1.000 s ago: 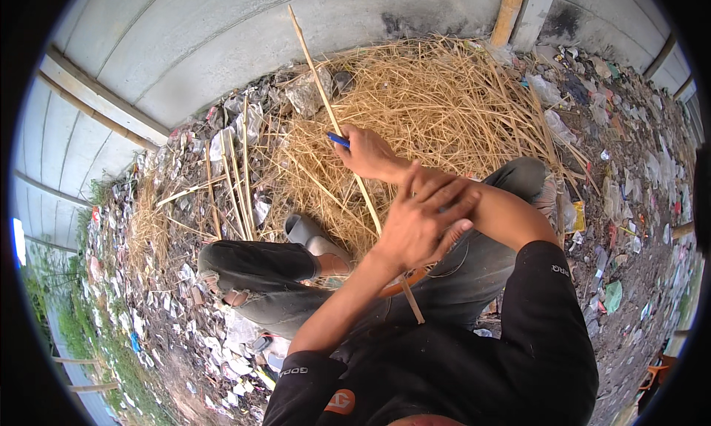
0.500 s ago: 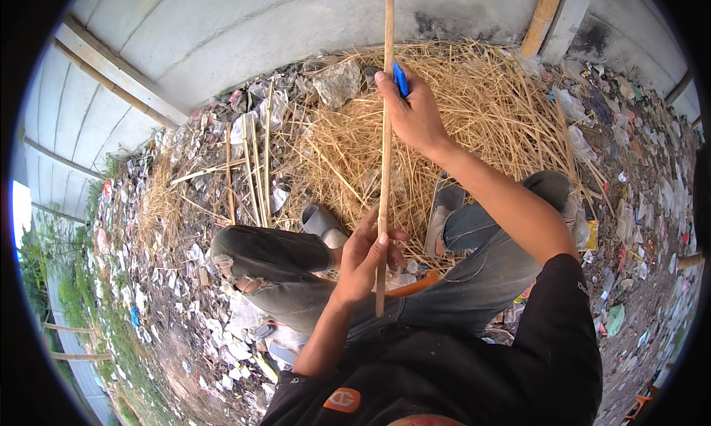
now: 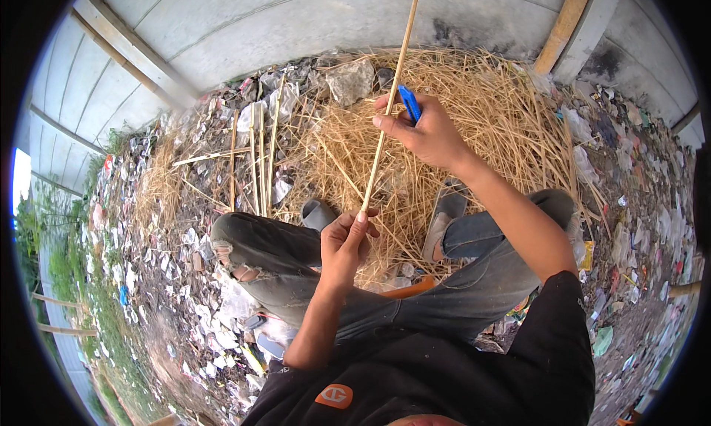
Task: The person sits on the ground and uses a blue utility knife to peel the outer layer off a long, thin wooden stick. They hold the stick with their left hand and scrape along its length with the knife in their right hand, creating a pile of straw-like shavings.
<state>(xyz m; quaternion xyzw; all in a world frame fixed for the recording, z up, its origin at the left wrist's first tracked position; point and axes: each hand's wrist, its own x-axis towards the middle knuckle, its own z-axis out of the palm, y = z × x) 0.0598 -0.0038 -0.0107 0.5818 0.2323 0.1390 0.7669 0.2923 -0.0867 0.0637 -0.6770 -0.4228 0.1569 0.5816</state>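
A long, thin bamboo strip [image 3: 402, 55] slants up and to the right from my lap toward the wall, its far end out of view. My left hand [image 3: 343, 247] is closed on the near end, thumb on top. Farther up, my right hand [image 3: 429, 130] grips a blue-handled tool [image 3: 409, 103] that resembles a cutter knife; its blade is hidden. The strip runs by the thumb and fingertips of that hand. Below lies a heap of straw-coloured bamboo shavings [image 3: 481, 122], between and beyond my feet.
Several split strips [image 3: 261, 159] lie left of the heap, near a grey stone [image 3: 350, 83]. An orange object [image 3: 409, 287] shows between my legs. A concrete wall [image 3: 311, 26] with a bamboo post [image 3: 564, 26] stands ahead. Scattered litter [image 3: 185, 278] covers the ground around.
The strip has turned, its top now leaning right, and its near end has gone from below my left hand up into the fingers. My right hand has shifted slightly down and right.
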